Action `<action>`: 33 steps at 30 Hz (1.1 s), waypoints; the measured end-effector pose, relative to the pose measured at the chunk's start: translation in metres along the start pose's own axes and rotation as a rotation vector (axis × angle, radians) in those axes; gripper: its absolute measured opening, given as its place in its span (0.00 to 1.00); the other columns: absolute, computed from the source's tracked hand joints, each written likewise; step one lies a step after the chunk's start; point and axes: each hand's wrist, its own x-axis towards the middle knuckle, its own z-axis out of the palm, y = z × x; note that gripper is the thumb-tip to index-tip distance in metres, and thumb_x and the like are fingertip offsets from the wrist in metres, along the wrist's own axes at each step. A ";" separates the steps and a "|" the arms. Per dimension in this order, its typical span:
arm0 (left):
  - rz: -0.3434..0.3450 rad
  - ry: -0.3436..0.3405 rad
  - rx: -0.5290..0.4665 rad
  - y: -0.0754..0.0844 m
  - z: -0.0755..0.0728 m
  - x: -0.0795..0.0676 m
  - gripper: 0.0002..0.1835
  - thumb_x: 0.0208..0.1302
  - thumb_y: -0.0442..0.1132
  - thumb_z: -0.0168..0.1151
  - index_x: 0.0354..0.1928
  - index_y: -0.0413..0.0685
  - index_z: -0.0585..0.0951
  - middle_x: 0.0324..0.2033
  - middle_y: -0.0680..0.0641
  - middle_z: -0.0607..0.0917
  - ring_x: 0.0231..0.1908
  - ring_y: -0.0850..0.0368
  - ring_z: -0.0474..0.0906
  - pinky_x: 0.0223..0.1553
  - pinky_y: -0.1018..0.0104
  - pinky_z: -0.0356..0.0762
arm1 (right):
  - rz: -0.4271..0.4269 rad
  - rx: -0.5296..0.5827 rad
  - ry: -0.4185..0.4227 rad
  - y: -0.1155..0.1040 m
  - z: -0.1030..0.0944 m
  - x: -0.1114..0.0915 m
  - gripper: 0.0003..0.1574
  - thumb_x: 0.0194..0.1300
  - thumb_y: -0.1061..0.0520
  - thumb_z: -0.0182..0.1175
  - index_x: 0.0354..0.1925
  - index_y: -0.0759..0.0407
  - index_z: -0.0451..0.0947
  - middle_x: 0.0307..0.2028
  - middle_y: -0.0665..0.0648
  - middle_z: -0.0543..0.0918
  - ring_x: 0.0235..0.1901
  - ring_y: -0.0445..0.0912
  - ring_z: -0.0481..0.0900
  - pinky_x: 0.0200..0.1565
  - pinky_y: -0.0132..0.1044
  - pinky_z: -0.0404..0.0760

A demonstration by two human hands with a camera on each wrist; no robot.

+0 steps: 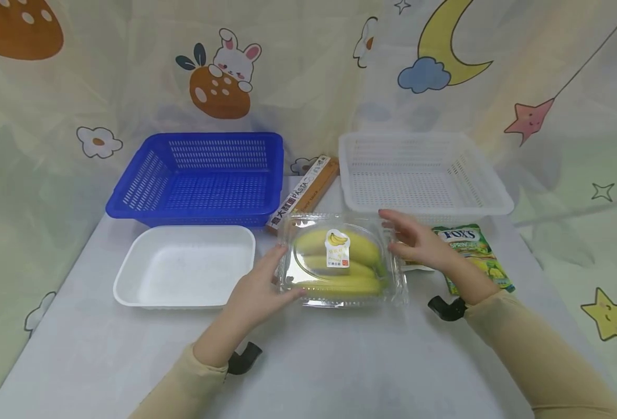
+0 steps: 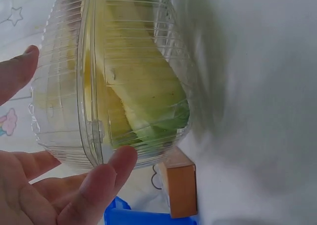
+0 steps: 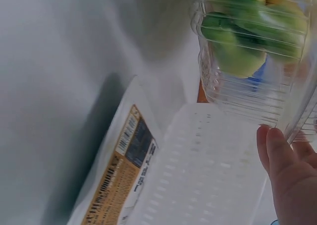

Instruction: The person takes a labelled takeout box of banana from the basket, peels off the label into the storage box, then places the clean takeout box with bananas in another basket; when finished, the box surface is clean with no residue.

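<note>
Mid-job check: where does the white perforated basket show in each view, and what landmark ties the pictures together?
Head: the white perforated basket is right of centre, in the upper half.
Left wrist: not in the picture.
Right wrist: lower middle, right of the packet with an orange-brown label.
Shared landmark: the clear banana box, in all three.

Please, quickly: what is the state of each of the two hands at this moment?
Left hand: holding the clear box of bananas by its left side.
Right hand: holding the same box by its right side.
</note>
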 end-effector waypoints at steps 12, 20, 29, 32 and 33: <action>0.011 0.007 0.026 -0.003 0.013 0.004 0.48 0.46 0.66 0.62 0.67 0.55 0.59 0.67 0.49 0.62 0.65 0.50 0.59 0.58 0.47 0.66 | 0.024 0.011 -0.020 0.015 0.004 0.002 0.41 0.57 0.70 0.52 0.67 0.65 0.50 0.68 0.66 0.50 0.62 0.67 0.58 0.56 0.60 0.66; -0.004 -0.002 0.023 -0.004 0.016 0.006 0.48 0.45 0.65 0.63 0.67 0.54 0.59 0.67 0.48 0.62 0.66 0.50 0.58 0.60 0.48 0.64 | -0.031 0.047 -0.039 0.025 0.005 0.006 0.41 0.57 0.73 0.50 0.67 0.69 0.49 0.67 0.69 0.49 0.62 0.68 0.57 0.56 0.60 0.64; 0.010 0.008 0.018 -0.006 0.020 0.010 0.48 0.46 0.64 0.63 0.67 0.52 0.59 0.66 0.46 0.62 0.66 0.49 0.58 0.61 0.47 0.63 | -0.005 0.065 -0.012 0.033 0.008 0.009 0.40 0.55 0.74 0.50 0.66 0.69 0.51 0.67 0.70 0.51 0.62 0.67 0.58 0.59 0.61 0.60; 0.009 0.009 0.019 -0.006 0.021 0.011 0.47 0.46 0.64 0.63 0.67 0.52 0.59 0.66 0.46 0.62 0.66 0.49 0.58 0.61 0.47 0.63 | 0.018 0.048 0.002 0.035 0.010 0.010 0.40 0.56 0.73 0.50 0.66 0.67 0.52 0.66 0.70 0.54 0.62 0.66 0.58 0.61 0.62 0.55; 0.009 0.011 0.017 -0.005 0.021 0.011 0.47 0.47 0.64 0.63 0.67 0.52 0.59 0.66 0.46 0.62 0.66 0.49 0.58 0.61 0.47 0.63 | 0.027 0.049 0.006 0.036 0.011 0.010 0.40 0.56 0.72 0.51 0.66 0.67 0.52 0.66 0.70 0.54 0.62 0.66 0.58 0.62 0.61 0.54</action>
